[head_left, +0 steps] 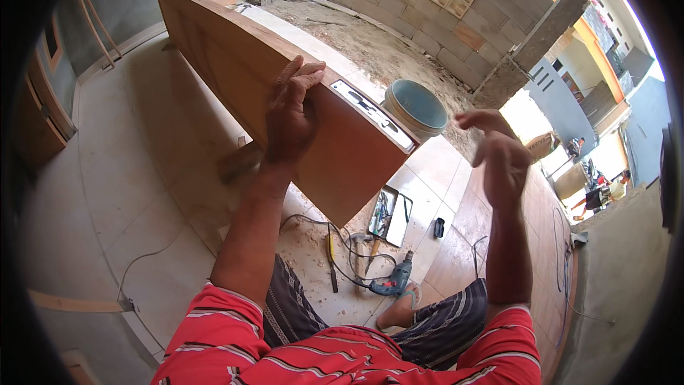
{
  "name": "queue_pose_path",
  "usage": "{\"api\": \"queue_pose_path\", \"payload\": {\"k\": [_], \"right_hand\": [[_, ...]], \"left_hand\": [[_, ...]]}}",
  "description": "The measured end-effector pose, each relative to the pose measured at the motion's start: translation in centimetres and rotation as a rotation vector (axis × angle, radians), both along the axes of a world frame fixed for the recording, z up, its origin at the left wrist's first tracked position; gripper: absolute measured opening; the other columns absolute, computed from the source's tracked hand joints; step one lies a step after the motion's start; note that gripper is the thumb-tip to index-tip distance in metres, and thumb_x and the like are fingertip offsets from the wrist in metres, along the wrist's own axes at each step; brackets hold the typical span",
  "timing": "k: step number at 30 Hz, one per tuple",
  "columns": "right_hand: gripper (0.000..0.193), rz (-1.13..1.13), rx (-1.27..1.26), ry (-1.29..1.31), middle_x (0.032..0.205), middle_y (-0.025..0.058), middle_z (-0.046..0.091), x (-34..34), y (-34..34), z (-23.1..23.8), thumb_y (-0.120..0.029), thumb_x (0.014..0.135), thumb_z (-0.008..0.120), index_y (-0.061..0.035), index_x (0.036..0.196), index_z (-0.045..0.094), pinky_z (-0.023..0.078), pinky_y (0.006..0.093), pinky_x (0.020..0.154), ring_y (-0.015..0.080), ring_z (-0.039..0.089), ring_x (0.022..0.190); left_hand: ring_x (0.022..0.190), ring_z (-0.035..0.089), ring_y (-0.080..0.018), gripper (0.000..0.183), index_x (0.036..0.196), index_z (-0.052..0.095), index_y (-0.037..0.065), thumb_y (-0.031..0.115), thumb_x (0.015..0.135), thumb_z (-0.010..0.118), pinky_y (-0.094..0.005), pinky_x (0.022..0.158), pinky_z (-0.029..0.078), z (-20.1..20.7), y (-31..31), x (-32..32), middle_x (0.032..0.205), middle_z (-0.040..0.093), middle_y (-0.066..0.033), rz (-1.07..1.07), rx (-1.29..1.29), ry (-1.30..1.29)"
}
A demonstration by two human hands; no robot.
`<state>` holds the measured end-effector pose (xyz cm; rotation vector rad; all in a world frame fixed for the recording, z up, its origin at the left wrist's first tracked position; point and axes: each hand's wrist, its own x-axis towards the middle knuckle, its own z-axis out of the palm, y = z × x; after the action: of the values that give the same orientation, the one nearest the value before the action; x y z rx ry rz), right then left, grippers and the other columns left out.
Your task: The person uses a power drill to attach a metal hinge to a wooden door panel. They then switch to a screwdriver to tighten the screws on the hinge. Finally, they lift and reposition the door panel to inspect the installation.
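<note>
A brown wooden door [235, 78] stands on its long edge and runs from in front of me to the far left. My left hand [291, 114] grips its upper edge, fingers bent over the top. Near the door's close end, a long pale metal plate with dark cutouts [374, 115] lies along that edge. My right hand [499, 160] is raised in the air right of the plate, apart from the door. Its fingers are loosely curved and spread, slightly blurred, with nothing visible in them.
A bucket [417, 105] stands behind the door. On the floor between my feet and the door are a corded drill [393, 281], a hammer [360, 248], a yellow-handled chisel [332, 264], an open tool case [390, 215], a small black object [439, 227] and wood shavings.
</note>
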<state>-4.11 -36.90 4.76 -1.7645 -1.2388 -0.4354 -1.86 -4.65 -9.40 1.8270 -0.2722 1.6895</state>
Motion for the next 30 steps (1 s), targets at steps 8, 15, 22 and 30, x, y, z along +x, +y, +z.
{"api": "queue_pose_path", "payload": {"k": [8, 15, 22, 30], "right_hand": [[0.043, -0.691, 0.418, 0.421, 0.084, 0.0052, 0.065, -7.7, -17.4, -5.4, -0.029, 0.109, 0.062, -0.0085, 0.071, 0.055, 0.050, 0.0296, 0.061, 0.0132, 0.060, 0.066], [0.032, -0.929, -0.436, 0.495, 0.073, 0.0138, 0.071, -13.4, -20.1, -14.7, -0.026, 0.092, 0.080, 0.0046, 0.086, 0.075, 0.055, 0.0370, 0.063, 0.0221, 0.072, 0.071], [0.031, -0.553, -0.607, 0.509, 0.096, 0.0204, 0.074, -10.7, -16.3, -15.5, -0.031, 0.098, 0.073, -0.0011, 0.104, 0.077, 0.054, 0.0442, 0.084, 0.0368, 0.071, 0.094], [0.032, -0.592, -0.663, 0.605, 0.104, 0.0187, 0.076, -13.4, -18.4, -15.3, -0.034, 0.096, 0.074, -0.0044, 0.106, 0.077, 0.055, 0.0470, 0.088, 0.0383, 0.072, 0.102]], "left_hand": [[0.138, 0.057, -0.0420, 0.045, 0.122, 0.066, 0.007, -0.014, 0.086, 0.049, -0.0510, 0.121, 0.042, 0.7, 2.5, -1.7, 0.126, 0.074, -0.0145, -0.163, 0.011, 0.066], [0.149, 0.043, -0.0474, 0.052, 0.135, 0.058, 0.011, -0.012, 0.091, 0.042, -0.0536, 0.123, 0.038, 0.7, -1.3, -2.2, 0.146, 0.061, -0.0200, -0.109, 0.198, 0.202], [0.149, 0.043, -0.0455, 0.041, 0.136, 0.055, 0.003, -0.002, 0.097, 0.045, -0.0541, 0.124, 0.036, 0.9, 3.9, -3.9, 0.152, 0.055, -0.0225, 0.003, 0.354, 0.296], [0.146, 0.045, -0.0413, 0.040, 0.142, 0.053, 0.001, 0.027, 0.112, 0.048, -0.0512, 0.121, 0.038, 1.4, 1.8, -3.0, 0.154, 0.050, -0.0252, -0.158, 0.278, 0.474]]}}
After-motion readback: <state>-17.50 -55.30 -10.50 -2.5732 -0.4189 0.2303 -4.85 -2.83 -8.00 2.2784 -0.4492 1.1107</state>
